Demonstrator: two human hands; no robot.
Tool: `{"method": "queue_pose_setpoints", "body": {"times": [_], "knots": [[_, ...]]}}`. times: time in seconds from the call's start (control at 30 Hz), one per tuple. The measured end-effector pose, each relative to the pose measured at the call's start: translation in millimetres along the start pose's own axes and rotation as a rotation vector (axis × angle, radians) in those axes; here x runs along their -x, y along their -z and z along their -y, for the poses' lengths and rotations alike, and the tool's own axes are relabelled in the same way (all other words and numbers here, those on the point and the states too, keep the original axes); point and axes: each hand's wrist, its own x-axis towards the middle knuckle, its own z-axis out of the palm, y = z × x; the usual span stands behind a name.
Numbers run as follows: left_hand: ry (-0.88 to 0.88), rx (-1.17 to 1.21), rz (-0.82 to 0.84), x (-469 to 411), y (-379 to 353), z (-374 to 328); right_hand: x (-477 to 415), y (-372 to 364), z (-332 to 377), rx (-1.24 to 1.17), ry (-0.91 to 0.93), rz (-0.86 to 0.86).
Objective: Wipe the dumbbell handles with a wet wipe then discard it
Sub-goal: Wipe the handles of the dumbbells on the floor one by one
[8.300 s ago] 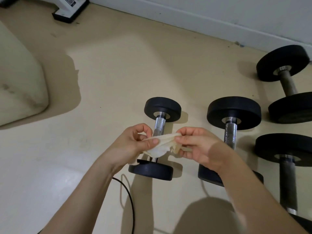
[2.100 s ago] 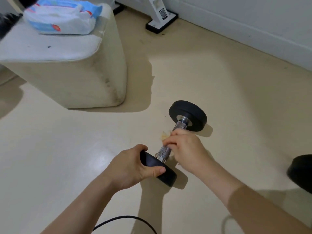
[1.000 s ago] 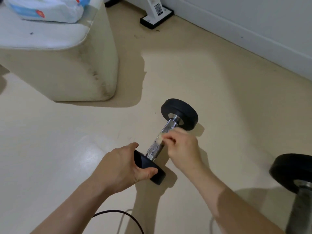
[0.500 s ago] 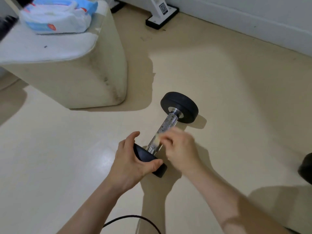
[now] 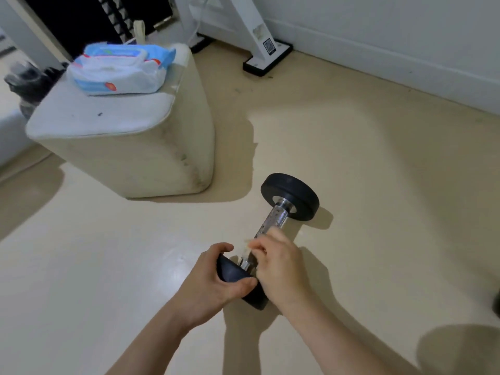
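Note:
A small dumbbell [image 5: 290, 196] with black round weights and a chrome handle [image 5: 273, 219] lies on the beige floor, running from near me up to the right. My left hand [image 5: 216, 280] grips its near weight from the left. My right hand [image 5: 281, 269] is closed around the near end of the handle, pinching a crumpled pale wet wipe [image 5: 247, 246] against the metal. Only a small corner of the wipe shows above my fingers. The far half of the handle is bare.
A cream padded stool [image 5: 130, 147] stands to the upper left, with a blue-and-white wet wipe pack [image 5: 121, 69] on top. A white stand foot [image 5: 266, 60] sits by the wall. A dark weight edge [image 5: 497, 303] shows at the right border.
My right hand has slid the wipe down the handle toward the near weight. My left hand has kept its hold on that weight. The view has tilted up, showing more of the stool.

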Motion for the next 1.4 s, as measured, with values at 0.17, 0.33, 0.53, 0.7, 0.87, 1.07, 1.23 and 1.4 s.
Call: {"method": "queue_pose_setpoints", "body": {"times": [0.17, 0.33, 0.53, 0.7, 0.87, 1.07, 1.23, 1.4], "knots": [[-0.257, -0.454, -0.027, 21, -26, -2, -42, 32, -34, 0.165, -0.114, -0.202], [-0.244, -0.308, -0.068, 26, -40, -10, 24, 46, -24, 0.109, 0.020, 0.039], [-0.124, -0.356, 0.055, 33, -64, -24, 33, 58, -47, 0.099, -0.132, -0.127], [-0.065, -0.334, 0.179, 23, -50, -26, 1, 75, -58, 0.123, -0.033, -0.175], [0.049, 0.134, 0.255, 17, -28, -19, 44, 53, -30, 0.088, 0.028, 0.134], [-0.109, -0.373, 0.216, 22, -45, -23, 5, 73, -47, 0.196, -0.050, -0.041], [-0.229, -0.387, 0.290, 25, -59, -33, 43, 97, -55, 0.218, 0.048, 0.132], [-0.266, -0.393, 0.246, 33, -85, -38, 61, 96, -64, 0.143, -0.112, -0.060]]}}
